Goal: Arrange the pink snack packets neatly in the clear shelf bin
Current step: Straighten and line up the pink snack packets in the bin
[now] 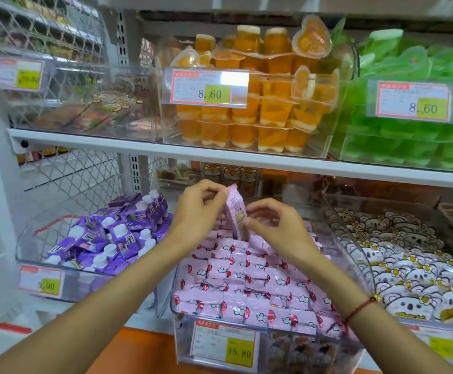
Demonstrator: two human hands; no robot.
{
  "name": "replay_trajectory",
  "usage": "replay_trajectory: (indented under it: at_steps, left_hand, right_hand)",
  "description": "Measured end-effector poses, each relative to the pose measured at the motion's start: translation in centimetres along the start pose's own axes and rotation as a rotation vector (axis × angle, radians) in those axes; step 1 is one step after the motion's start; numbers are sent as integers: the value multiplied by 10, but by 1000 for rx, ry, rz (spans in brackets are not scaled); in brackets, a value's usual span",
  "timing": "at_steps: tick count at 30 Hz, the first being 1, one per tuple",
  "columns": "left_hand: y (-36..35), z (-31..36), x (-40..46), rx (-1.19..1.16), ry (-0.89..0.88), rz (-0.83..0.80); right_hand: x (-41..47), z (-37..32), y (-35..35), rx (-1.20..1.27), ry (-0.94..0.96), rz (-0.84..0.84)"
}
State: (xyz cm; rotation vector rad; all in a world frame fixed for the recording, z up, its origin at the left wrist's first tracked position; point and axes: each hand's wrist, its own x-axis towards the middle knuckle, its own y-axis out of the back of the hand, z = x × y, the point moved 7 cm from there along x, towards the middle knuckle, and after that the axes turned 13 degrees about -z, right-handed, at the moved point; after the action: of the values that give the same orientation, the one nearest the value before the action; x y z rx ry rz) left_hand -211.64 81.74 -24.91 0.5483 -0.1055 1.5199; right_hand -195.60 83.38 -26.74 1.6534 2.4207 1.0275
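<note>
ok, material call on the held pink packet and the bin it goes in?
Pink packet: looks like thin glossy plastic film; it catches light and bends where both hands pinch it. Clear shelf bin: seems rigid transparent plastic, probably acrylic; contents show through its wall and the rim glints. Exact polymer can't be told.

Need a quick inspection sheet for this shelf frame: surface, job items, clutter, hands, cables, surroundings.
Surface: white lower shelf edge above the bins.
Job's things: clear shelf bin filled with rows of pink snack packets; one held packet upright above them.
Clutter: nothing seen.
Hands: left hand pinches the held packet's top; right hand pinches its lower edge.
Cables: nothing seen.
Surroundings: purple pouches left, koala packets right, orange jelly cups and green cups above; price tag reads 15.80.
</note>
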Motion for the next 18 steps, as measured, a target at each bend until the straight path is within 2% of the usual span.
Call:
replay_trajectory:
  at_steps: [4,8,9,11,13,14,16,18]
  left_hand:
    - [8,-17,-4,-244,77,88]
    - [9,-24,-10,-462,174,119]
    - [10,-23,-10,-436,177,106]
    - [15,-16,-9,-210,133,46]
    - [12,-8,-7,63,65,-103]
    - [7,-5,-6,127,32,-190]
    - [1,1,-7,102,-25,-302]
    - [3,3,-7,35,-53,-316]
  right_hand:
    - [-6,-1,-12,-52,-9,-81]
    - [-10,-17,-7,-140,84,37]
    - [-9,-17,-4,-106,50,11]
    - [-9,-11,-6,97,-92,-130]
    - [-14,-7,-14,344,-250,-257]
    - [-16,-7,-15,412,-290,-290]
    - [-19,-8,-18,483,-322,-335]
    - [-19,-8,-18,516,-350,-351]
